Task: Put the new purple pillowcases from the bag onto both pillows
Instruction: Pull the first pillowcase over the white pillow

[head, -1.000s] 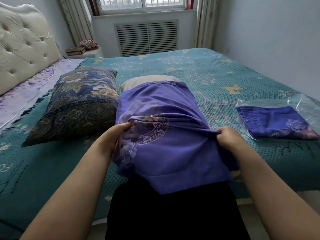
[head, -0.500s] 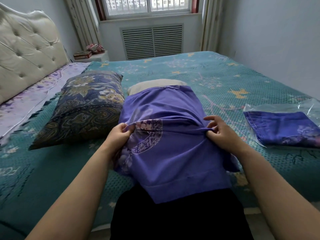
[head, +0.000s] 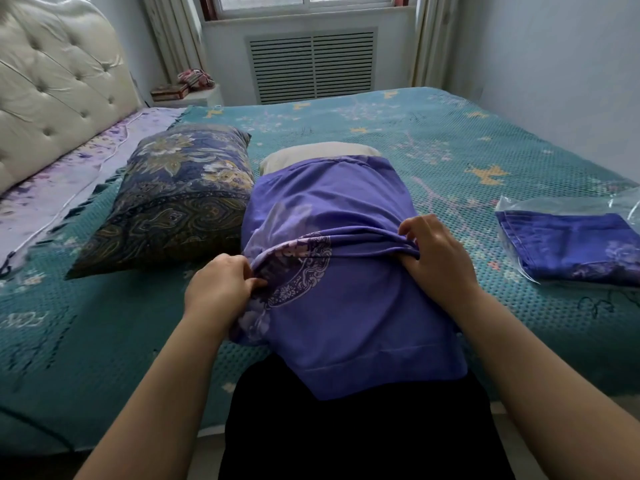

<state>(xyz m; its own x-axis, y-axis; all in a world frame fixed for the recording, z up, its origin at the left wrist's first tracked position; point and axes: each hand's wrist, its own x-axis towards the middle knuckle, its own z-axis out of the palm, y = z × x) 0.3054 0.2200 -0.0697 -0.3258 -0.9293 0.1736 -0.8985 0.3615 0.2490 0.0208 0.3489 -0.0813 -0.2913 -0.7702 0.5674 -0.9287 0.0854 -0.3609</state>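
On the teal bedspread (head: 104, 341) in front of you lies a cream pillow (head: 318, 152), most of it inside a purple pillowcase (head: 346, 306) whose open hem hangs off the near edge of the bed over your dark clothing. Only the pillow's far end shows past the case. Your left hand (head: 218, 289) has its fingers curled and pinches a bunched fold at the case's left side, beside a pale round ornament printed on the cloth. Your right hand (head: 436, 258) grips the same gathered ridge at the right side, thumb and fingers closed on the fabric. Just to the left, touching the case, lies a second pillow (head: 173, 202) in a dark blue and gold floral cover. Well off to your right, a clear plastic bag (head: 519, 209) rests on the bedspread with a folded purple pillowcase (head: 571, 244) showing through it. No writing or label can be read on either case or on the bag. The bedspread carries a dotted weave with small yellow and pink figures. A lilac sheet (head: 69, 174) shows at the head of the bed below a cream tufted headboard (head: 52, 91). Beyond the bed a white louvred panel (head: 311, 64) sits under a window, with curtains at both sides, and a small nightstand (head: 194, 95) holds a book and some cloth items. The walls are pale and plain.
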